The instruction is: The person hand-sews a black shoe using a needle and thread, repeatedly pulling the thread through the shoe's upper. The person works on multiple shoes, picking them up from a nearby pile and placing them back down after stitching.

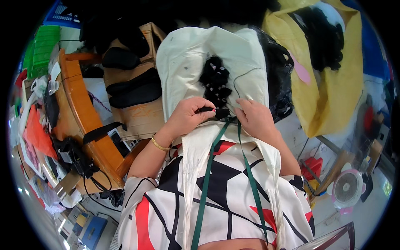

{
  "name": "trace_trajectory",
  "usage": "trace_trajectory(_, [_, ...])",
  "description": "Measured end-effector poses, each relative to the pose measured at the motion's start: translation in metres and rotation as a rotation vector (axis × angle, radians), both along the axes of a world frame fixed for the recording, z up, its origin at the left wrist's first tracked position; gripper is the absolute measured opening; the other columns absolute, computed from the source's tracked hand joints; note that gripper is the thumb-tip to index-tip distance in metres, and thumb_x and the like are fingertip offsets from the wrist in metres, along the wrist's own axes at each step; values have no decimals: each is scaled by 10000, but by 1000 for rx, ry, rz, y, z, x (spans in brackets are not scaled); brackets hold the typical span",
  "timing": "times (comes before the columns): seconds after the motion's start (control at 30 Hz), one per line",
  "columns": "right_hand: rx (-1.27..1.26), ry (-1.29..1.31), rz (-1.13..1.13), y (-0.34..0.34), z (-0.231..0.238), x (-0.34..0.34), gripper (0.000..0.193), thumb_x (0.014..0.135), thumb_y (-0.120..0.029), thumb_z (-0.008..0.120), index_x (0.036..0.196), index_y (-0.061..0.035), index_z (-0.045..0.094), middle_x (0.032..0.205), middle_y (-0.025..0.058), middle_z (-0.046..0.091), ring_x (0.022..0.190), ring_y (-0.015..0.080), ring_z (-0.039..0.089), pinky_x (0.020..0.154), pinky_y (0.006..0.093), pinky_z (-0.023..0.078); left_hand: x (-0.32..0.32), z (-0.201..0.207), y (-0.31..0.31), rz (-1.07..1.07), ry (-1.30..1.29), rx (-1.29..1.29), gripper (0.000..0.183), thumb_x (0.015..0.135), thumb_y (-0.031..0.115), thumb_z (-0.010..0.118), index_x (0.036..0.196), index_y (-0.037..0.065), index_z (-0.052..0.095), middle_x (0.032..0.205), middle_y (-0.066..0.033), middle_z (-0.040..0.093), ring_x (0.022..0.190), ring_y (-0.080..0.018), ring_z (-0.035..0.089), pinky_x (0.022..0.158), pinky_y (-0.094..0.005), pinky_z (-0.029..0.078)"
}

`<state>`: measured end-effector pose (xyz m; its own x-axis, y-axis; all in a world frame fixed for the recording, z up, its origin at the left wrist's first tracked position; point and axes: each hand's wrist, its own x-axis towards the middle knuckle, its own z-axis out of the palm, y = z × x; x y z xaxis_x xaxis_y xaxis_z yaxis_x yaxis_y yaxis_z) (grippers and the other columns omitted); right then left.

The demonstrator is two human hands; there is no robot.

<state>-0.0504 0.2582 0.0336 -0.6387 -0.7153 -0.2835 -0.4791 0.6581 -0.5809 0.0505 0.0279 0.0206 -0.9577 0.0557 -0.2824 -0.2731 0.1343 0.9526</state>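
A cream apron [179, 62] is spread over my lap, with dark green straps [203, 187] running up my front. My left hand [189, 116] is closed in a pinch around a small black fabric piece [222, 113], with a tiny pink-red spot at the fingertips. Close by on the right, my right hand [255, 117] has its fingers drawn together; whatever they pinch is too small to make out. A thin dark thread [236, 83] curves over the apron from near those fingertips. Just beyond both hands lies a pile of small black pieces [216, 77] with pale specks.
Black padded shapes [135, 87] rest on a cardboard box [137, 121] beside an orange wooden chair frame [75, 96] at left. On the right are a black plastic bag [280, 79], a yellow sack [312, 108] holding black items, and a pink-rimmed fan [348, 187].
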Motion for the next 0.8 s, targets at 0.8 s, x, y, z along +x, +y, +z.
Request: trace_trajectory(0.8, [-331,-569,-216,40,35,-9,607,845,16,591,1427,-61,439,660,24,466,611,107,452,583,275,401,-64,-10,27,-550,19,417,132,809,-43,732,925,17,714,1055,-52,666,901,-90,627,758,-245,517])
